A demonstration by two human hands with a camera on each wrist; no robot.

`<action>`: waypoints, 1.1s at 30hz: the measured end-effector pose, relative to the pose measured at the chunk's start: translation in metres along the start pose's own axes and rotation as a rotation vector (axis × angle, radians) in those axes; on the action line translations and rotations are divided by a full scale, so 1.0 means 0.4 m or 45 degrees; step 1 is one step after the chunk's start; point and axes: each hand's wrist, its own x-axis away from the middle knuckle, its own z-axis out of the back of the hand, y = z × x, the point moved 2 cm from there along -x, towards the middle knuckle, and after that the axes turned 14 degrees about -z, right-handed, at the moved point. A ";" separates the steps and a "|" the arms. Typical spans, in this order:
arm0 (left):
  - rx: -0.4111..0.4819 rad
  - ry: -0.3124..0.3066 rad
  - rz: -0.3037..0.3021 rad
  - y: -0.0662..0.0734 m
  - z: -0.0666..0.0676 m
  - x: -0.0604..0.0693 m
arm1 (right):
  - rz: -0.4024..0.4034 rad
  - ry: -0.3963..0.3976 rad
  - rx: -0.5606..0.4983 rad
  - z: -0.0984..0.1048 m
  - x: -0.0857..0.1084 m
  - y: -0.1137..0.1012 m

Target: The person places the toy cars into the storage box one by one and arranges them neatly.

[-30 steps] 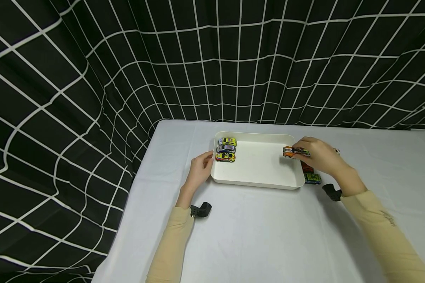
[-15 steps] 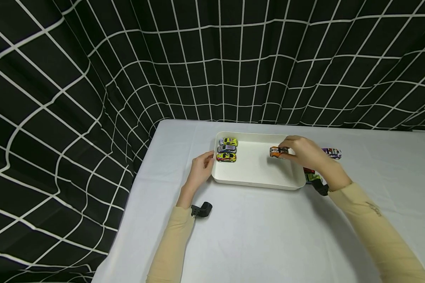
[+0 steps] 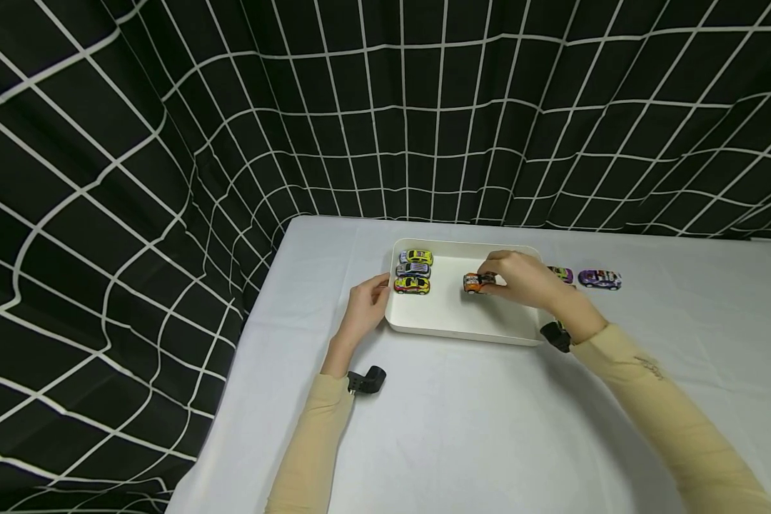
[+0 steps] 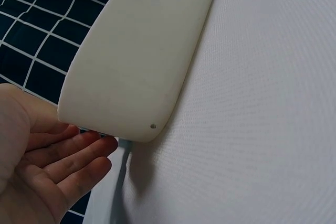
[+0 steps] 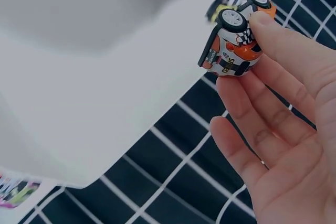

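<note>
My right hand point(image 3: 517, 277) pinches an orange, white and black toy car point(image 5: 236, 45) between thumb and fingers, above the floor of a white rectangular tray point(image 3: 462, 333). The right wrist view shows the car tilted, two wheels facing the camera. Inside the tray's left end sit three toy cars in a column: a yellow one point(image 3: 416, 256) at the back, a silver-blue one point(image 3: 413, 270), and a yellow-red one point(image 3: 412, 285) in front. My left hand point(image 3: 364, 308) rests against the tray's left wall, its relaxed fingers point(image 4: 86, 174) touching the outside and gripping nothing.
Right of the tray, a purple and white toy car point(image 3: 600, 279) lies on the white tablecloth point(image 3: 462, 428). A purple-green car point(image 3: 561, 274) beside the tray is partly hidden by the right hand. A black curtain with white grid lines point(image 3: 424, 128) hangs behind the table.
My right hand has carried the orange car leftward from the tray's right rim to over its middle. Cars right of the tray are uncovered or covered as the arm passes. The left hand stays put.
</note>
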 end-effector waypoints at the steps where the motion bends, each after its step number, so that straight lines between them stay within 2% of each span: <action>1: 0.001 -0.002 0.001 0.000 0.000 0.000 | 0.007 -0.007 -0.001 -0.003 -0.003 -0.006; 13: -0.005 -0.010 0.014 -0.003 -0.003 0.000 | 0.079 -0.086 -0.026 -0.030 -0.044 -0.080; 22: -0.010 -0.001 -0.010 -0.009 -0.005 -0.002 | 0.141 -0.138 -0.011 -0.051 -0.077 -0.123; 33: 0.003 0.004 -0.012 -0.008 -0.002 -0.002 | 0.143 -0.260 0.024 -0.078 -0.116 -0.171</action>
